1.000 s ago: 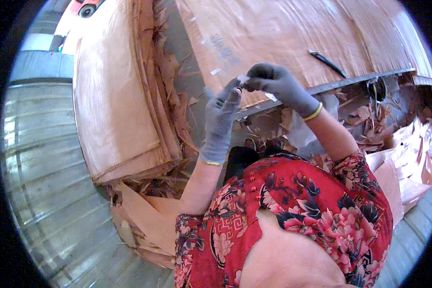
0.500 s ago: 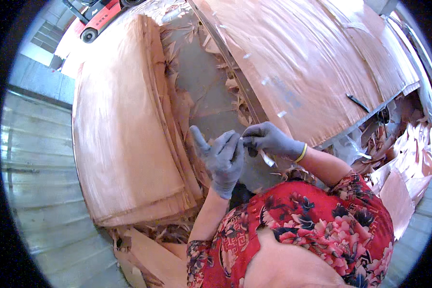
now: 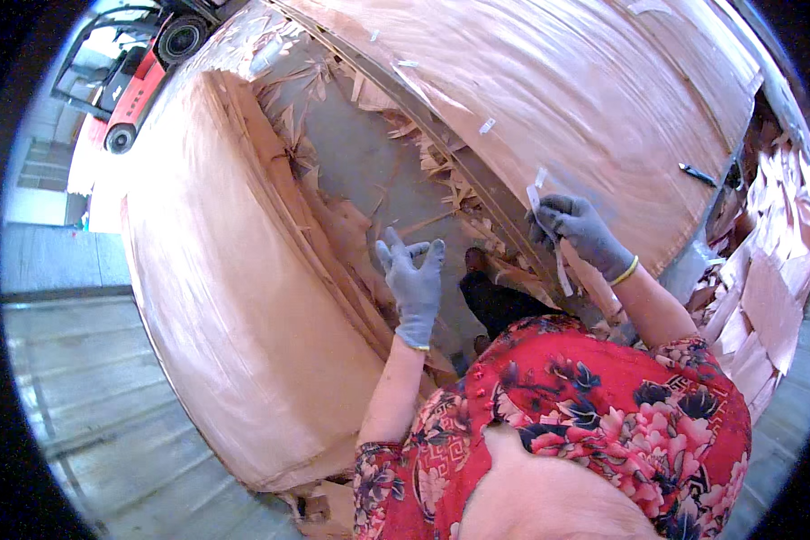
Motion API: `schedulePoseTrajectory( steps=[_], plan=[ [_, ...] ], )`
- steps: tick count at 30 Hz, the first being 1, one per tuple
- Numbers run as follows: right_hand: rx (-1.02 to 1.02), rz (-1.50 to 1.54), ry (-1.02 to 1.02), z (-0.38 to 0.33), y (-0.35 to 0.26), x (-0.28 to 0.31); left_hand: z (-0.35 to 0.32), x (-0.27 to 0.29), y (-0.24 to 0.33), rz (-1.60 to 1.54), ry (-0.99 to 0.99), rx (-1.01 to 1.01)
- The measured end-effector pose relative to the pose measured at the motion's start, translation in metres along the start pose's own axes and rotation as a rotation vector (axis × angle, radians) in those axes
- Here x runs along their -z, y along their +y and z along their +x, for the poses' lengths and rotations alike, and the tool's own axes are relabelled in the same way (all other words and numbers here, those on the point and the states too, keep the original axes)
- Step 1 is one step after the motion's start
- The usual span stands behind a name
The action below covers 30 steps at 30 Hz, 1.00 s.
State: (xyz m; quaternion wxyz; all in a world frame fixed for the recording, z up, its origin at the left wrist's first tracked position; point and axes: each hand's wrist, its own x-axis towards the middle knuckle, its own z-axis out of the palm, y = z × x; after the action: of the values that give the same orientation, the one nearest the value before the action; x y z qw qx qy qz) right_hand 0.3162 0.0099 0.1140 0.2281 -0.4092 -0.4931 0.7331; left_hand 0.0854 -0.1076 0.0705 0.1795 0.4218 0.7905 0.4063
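Note:
My right hand, in a grey glove with a yellow cuff, pinches a thin white strip of tape near the edge of the right-hand stack of thin wood veneer sheets. One end of the strip sticks up above the fingers and the other hangs below. My left hand, also gloved in grey, is raised with its fingers apart and nothing in them. It hovers beside the left-hand veneer stack, touching nothing. Small white tape pieces lie on the right stack's top sheet.
A dark, slim tool lies near the right stack's corner. Torn veneer scraps are heaped at the far right, with more along the grey floor between the stacks. A red forklift stands at the upper left.
The hands were together over the gap. The right has moved right and up with the white tape strip, the left has drawn away with fingers spread. The view has also shifted.

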Motion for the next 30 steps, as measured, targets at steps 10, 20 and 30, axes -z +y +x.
schedulePoseTrajectory(
  steps=[10,20,30],
  plan=[
    [0.103,0.114,0.113,0.136,-0.040,0.027,0.161,-0.035,-0.035,-0.113,-0.311,0.279],
    [0.007,0.081,0.446,0.158,-0.047,0.046,0.323,-0.110,-0.035,-0.046,-0.470,0.137],
    [-0.135,-0.014,0.522,0.220,-0.075,0.015,0.369,-0.143,-0.073,-0.240,-0.706,0.229]
  ],
)
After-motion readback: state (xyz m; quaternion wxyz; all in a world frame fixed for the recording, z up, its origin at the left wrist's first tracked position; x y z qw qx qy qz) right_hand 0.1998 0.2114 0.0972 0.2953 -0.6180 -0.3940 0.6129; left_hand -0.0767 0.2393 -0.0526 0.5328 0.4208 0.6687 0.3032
